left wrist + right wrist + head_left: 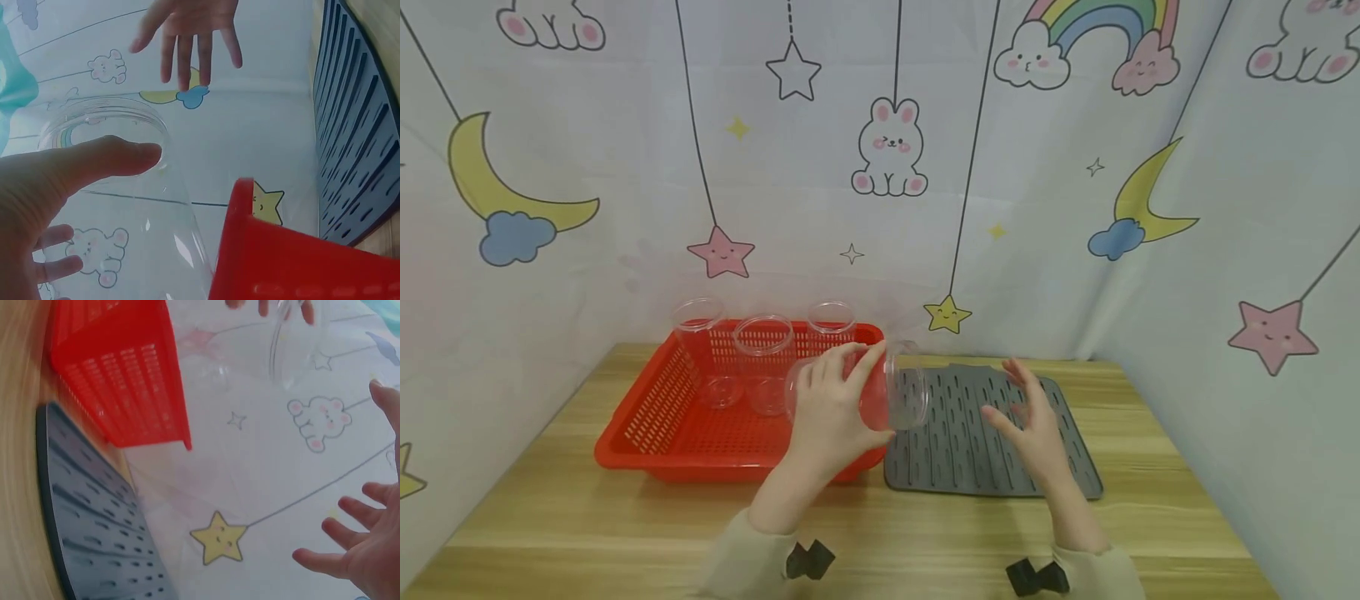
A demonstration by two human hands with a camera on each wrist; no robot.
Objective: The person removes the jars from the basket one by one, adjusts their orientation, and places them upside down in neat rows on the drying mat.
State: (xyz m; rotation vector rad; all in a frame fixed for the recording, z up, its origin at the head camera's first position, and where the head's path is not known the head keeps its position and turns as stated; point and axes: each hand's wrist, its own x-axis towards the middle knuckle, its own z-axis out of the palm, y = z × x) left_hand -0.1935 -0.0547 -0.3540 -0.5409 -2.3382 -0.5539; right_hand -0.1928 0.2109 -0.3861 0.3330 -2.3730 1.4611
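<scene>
Head view puts the clear cup [912, 404] at the centre of things: it lies on its side in the air above the right end of the red basket [737, 462], one end reaching out over the grey mat [985, 454]. The left grip [831, 396] has it, thumb and fingers curled round the wall; the right grip [1033, 429] hovers over the mat, fingers spread, holding nothing and apart from the cup. To my eye the step in hand is carrying the cup between basket and mat, with the right side ready to help. I'd say the next move calls for those free fingers to meet the near end gently and steady it, since smooth clear walls could slip. Three more cups [763, 358] stand in the basket. Basket and mat sit side by side on a wood-grain counter [587, 550]. Around it hangs a white printed cloth [820, 175] with bunnies, stars, moons and a rainbow, while pale sleeves [741, 558] with dark bows come in from the front.
</scene>
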